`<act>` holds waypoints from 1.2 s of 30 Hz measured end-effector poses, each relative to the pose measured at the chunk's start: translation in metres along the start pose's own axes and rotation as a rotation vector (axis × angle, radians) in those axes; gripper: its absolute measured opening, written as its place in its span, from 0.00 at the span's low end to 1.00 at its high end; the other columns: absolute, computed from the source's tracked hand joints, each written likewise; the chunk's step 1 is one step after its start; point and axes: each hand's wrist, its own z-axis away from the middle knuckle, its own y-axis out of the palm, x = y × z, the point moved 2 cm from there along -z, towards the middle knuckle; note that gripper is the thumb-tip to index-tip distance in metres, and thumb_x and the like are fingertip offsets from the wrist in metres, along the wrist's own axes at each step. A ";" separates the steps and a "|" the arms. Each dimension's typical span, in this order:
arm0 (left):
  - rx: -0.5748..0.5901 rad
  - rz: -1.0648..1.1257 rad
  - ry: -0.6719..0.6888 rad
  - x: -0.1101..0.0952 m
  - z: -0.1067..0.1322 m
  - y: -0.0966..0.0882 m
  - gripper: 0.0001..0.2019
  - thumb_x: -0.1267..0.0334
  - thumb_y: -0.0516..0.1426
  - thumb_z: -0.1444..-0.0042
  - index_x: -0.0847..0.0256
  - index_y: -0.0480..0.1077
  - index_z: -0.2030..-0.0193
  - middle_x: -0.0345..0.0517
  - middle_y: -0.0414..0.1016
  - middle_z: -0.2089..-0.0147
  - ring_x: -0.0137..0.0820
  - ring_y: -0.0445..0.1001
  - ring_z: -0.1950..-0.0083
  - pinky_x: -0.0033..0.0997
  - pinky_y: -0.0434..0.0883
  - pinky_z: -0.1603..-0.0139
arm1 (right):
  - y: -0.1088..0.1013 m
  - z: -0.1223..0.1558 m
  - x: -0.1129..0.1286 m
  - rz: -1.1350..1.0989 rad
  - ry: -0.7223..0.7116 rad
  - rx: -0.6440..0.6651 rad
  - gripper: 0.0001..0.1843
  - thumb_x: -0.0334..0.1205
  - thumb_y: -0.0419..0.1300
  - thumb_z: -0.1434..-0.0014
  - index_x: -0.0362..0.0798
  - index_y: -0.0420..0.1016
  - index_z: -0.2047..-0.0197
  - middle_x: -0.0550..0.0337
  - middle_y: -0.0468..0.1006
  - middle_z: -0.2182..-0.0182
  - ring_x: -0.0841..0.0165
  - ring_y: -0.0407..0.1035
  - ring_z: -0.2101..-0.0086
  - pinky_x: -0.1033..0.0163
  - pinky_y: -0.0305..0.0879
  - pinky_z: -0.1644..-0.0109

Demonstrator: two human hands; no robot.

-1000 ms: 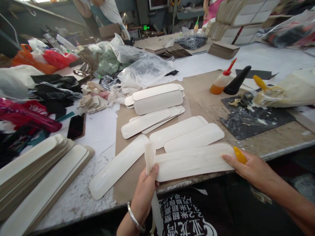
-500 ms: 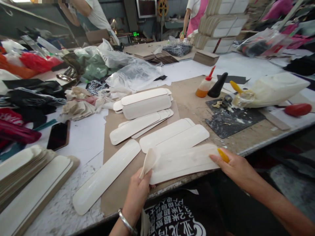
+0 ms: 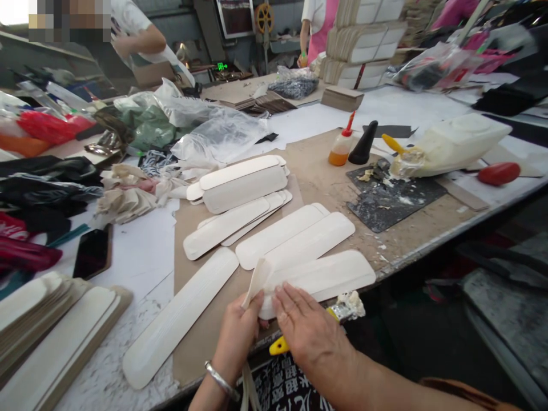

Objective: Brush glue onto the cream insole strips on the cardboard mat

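Observation:
My left hand [image 3: 240,319] is closed, pinching the folded-up end of a thin cream cloth [image 3: 258,278] at the left end of a long white rounded board [image 3: 338,275] at the table's front edge. My right hand [image 3: 310,319] presses its fingertips onto that end, close to my left fingers. Held under the same palm is a brush [image 3: 351,306] with a yellow handle and white paste on its bristles; the grip itself is mostly hidden. Behind lie more white boards [image 3: 308,240], and one board [image 3: 182,317] rests slantwise to the left.
A stack of white boards [image 3: 246,185] stands farther back, with more stacks [image 3: 85,331] at the left. A glue bottle [image 3: 339,149], a black cone-shaped object [image 3: 363,142] and a paste-smeared dark mat [image 3: 391,200] with a plastic jug [image 3: 462,142] are on the right. A phone [image 3: 92,251] lies left.
My right hand has moved from the board's right end to its left end, beside my left hand. The brush's bristles now show. My left hand still pinches the cloth.

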 end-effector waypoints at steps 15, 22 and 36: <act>0.010 -0.008 -0.018 0.004 -0.001 -0.002 0.25 0.37 0.54 0.61 0.60 0.63 0.84 0.37 0.59 0.91 0.24 0.52 0.88 0.25 0.50 0.85 | 0.004 0.028 -0.034 0.193 0.114 0.121 0.20 0.22 0.49 0.47 0.33 0.69 0.50 0.40 0.73 0.52 0.59 0.66 0.50 0.55 0.67 0.48; -0.070 -0.007 -0.016 -0.001 0.006 -0.001 0.25 0.37 0.56 0.62 0.60 0.65 0.82 0.33 0.54 0.93 0.26 0.52 0.87 0.26 0.51 0.84 | -0.008 0.048 -0.066 0.354 0.195 0.158 0.22 0.20 0.48 0.49 0.32 0.70 0.51 0.38 0.73 0.52 0.58 0.68 0.51 0.56 0.68 0.48; -0.079 0.016 -0.061 -0.002 0.013 -0.003 0.26 0.37 0.56 0.60 0.62 0.65 0.85 0.34 0.54 0.92 0.24 0.51 0.85 0.26 0.51 0.80 | -0.046 0.078 -0.122 0.130 0.484 0.129 0.21 0.24 0.45 0.45 0.39 0.66 0.49 0.45 0.74 0.53 0.62 0.68 0.51 0.56 0.65 0.47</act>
